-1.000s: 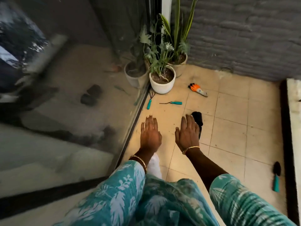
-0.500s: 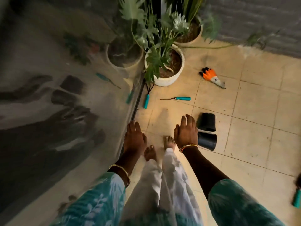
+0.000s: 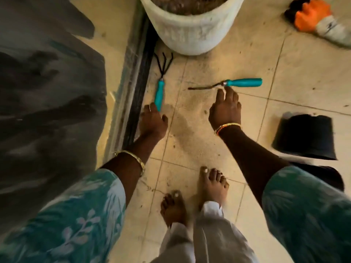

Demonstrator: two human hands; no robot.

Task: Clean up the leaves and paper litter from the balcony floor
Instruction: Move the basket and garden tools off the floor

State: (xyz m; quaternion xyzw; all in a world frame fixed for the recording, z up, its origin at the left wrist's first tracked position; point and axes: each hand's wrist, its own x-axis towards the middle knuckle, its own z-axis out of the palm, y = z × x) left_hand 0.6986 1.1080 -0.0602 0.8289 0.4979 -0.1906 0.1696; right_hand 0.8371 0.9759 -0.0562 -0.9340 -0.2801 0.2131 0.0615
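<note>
Head view: no leaves or paper litter are distinguishable on the balcony floor [image 3: 218,59]; only fine dark specks show on the tiles. The hand rake [image 3: 159,92] lies beside the door track; the left hand [image 3: 152,122] reaches its handle end, fingers apparently touching, grip not confirmed. The right hand [image 3: 225,111] has extended fingers at the neck of the teal-handled tool [image 3: 241,83], not closed. Recommendation: close fully round each handle before lifting, keeping tines clear of the bare feet [image 3: 212,185] and white pot [image 3: 190,33].

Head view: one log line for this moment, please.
left hand at rake handle | right hand at weeder neck | neither lifted
</note>
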